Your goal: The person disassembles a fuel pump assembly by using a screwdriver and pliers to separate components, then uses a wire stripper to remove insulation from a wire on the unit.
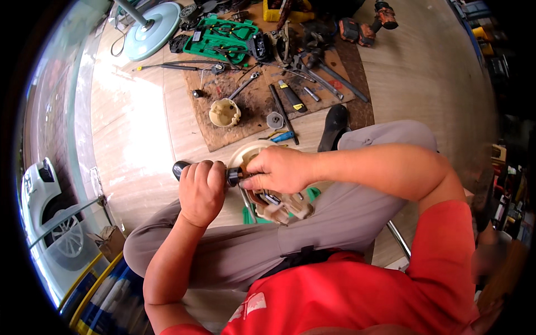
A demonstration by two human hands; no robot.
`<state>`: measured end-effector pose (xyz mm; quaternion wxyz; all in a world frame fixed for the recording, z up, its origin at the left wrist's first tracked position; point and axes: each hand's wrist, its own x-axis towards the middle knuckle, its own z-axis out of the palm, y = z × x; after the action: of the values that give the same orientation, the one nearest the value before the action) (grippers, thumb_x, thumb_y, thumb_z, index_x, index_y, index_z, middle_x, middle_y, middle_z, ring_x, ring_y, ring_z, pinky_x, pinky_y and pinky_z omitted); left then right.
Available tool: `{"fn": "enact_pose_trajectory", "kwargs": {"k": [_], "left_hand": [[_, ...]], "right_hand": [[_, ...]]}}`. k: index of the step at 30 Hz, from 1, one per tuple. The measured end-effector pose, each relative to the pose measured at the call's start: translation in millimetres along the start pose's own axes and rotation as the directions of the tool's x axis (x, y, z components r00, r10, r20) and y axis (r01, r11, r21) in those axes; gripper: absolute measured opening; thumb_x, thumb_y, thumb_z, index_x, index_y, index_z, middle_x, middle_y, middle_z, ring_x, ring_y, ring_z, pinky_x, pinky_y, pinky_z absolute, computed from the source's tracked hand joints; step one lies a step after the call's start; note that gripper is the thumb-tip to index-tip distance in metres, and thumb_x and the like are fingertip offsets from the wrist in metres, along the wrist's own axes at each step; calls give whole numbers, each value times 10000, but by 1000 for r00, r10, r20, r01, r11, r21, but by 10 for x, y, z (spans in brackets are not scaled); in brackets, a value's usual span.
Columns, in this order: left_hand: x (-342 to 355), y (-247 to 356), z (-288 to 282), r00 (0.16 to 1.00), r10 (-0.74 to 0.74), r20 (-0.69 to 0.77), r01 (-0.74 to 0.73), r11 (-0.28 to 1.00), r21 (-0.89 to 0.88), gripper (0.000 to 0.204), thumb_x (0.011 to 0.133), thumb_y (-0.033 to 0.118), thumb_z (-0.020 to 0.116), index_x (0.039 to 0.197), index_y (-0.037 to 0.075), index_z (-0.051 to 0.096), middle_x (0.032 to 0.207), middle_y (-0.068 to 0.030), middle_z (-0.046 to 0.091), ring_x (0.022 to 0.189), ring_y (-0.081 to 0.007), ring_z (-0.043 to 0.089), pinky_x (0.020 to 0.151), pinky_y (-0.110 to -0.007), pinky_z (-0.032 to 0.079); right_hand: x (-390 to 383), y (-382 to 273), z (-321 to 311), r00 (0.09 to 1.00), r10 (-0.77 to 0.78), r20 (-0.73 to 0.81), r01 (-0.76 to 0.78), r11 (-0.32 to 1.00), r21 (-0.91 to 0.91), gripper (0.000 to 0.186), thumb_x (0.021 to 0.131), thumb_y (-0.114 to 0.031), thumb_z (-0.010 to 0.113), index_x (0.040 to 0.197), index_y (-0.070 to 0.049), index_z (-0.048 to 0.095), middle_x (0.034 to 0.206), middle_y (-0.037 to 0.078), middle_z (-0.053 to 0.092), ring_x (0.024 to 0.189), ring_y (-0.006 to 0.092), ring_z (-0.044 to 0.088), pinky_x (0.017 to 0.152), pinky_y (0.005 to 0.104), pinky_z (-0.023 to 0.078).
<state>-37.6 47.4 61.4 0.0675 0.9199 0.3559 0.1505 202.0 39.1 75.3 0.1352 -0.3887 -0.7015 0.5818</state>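
Observation:
My left hand (pixel 202 187) is wrapped round a black cylindrical part (pixel 233 177), whose rounded end sticks out on the left and whose collar shows on the right. At that collar the fingers of my right hand (pixel 282 169) are pinched together; what lies between them is too small to make out. Below my hands, between my legs, sits a cream plastic assembly (pixel 301 207) with metal pieces in it. Part of a round cream rim (pixel 241 152) shows behind my right hand, which hides the rest.
Ahead lies a stained brown board (pixel 209 131) with a cream plastic cup (pixel 225 113), a black-handled cutter (pixel 292 96), a blue-handled screwdriver (pixel 283 137) and several wrenches. Beyond are a green tool case (pixel 220 39), an orange-black power tool (pixel 357 32) and a pale round base (pixel 153 39).

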Motion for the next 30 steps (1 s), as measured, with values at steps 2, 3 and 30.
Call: {"fn": "enact_pose_trajectory", "kwargs": {"k": [2,3,30], "left_hand": [[26,49,-40,974,-148,173,174,975,-141,290,798,90,662,1065,31,565,896,-139,626,773,-343,604,690,-404,477],[69,105,-94,926,-223,305,300,925,-234,284,818,94,668,1070,23,561,890,-149,628,779,-365,607,687,-403,482],[262,212,-345,807,-140,573,418,821,-389,296,719,117,770,929,21,585,832,-172,659,779,-378,658,687,-447,521]], "right_hand": [[17,5,-37,997,-40,-59,31,989,-145,365,946,-379,652,798,-47,626,719,171,634,711,376,635,650,466,474],[54,71,-28,988,-127,-86,86,921,-380,328,923,-380,665,819,-72,623,744,125,649,722,341,662,659,433,507],[-163,-82,-86,988,-156,2,131,823,-553,347,896,-420,669,800,-93,598,742,89,659,719,323,674,623,436,530]]}}
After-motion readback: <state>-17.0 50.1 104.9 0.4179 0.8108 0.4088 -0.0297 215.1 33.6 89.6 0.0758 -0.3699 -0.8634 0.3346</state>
